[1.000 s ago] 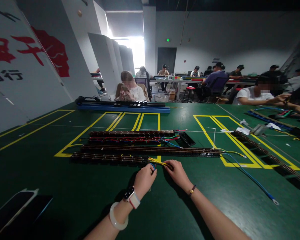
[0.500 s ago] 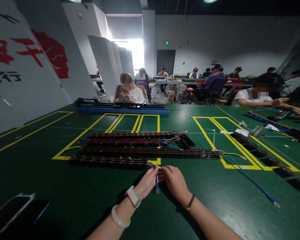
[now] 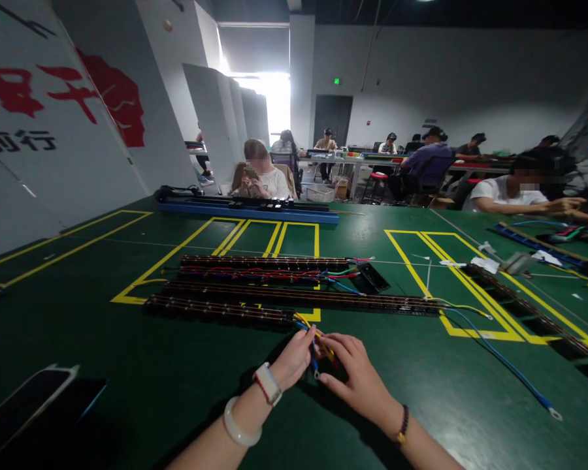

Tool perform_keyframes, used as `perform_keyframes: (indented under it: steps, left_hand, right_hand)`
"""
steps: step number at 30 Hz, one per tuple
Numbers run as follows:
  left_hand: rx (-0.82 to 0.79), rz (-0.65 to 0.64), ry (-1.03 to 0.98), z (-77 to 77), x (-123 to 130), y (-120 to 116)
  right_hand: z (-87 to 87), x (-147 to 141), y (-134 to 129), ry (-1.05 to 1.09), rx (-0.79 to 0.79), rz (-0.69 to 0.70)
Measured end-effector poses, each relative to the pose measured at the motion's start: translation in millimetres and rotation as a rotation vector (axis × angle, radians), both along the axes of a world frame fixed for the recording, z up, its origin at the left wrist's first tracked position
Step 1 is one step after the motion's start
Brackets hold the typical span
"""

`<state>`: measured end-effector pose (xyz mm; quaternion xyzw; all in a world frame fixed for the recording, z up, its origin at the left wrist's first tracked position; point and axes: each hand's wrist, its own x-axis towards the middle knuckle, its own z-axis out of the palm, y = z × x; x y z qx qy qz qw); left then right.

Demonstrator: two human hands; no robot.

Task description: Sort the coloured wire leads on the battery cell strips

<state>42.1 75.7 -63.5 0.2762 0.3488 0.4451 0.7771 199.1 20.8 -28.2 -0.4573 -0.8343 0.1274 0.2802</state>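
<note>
The left hand [image 3: 294, 358] pinches blue and yellow wires [image 3: 302, 320], the black copper-lined strip [image 3: 220, 310] lying beyond its fingertips, leftward. The right hand [image 3: 360, 372] has thumb and forefinger parted; whether its fingers hold wire is hidden, so I cannot tell

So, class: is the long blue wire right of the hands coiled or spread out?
Spread out: the long blue wire runs in a gentle, loop-free curve across the green table to its ring terminal.
</note>
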Motion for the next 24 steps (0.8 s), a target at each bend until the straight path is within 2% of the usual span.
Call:
perform_keyframes:
  steps: [5,9,12,15,20,24]
  left_hand:
    - [-0.001,-0.036,-0.028,4.6,1,-1]
    - [-0.003,-0.068,-0.028,7.5,1,-3]
    - [-0.013,-0.056,0.012,8.3,0,-3]
    - [-0.039,-0.055,0.032,9.5,-2,-3]
    - [-0.077,-0.061,0.051,11.0,-6,-2]
    - [-0.093,-0.065,0.020,10.5,-6,-1]
  right_hand:
    - [-4.4,5,3,-0.045,0.019,-0.034]
    - [0.4,9,17,0.011,0.013,-0.031]
    - [1.4,16,36,0.076,0.066,-0.127]
    - [-7.8,25,58,0.073,0.132,-0.225]
    - [-28.1,29,82,-0.154,0.183,-0.268]
    - [-29.2,24,80,-0.340,0.244,-0.268]
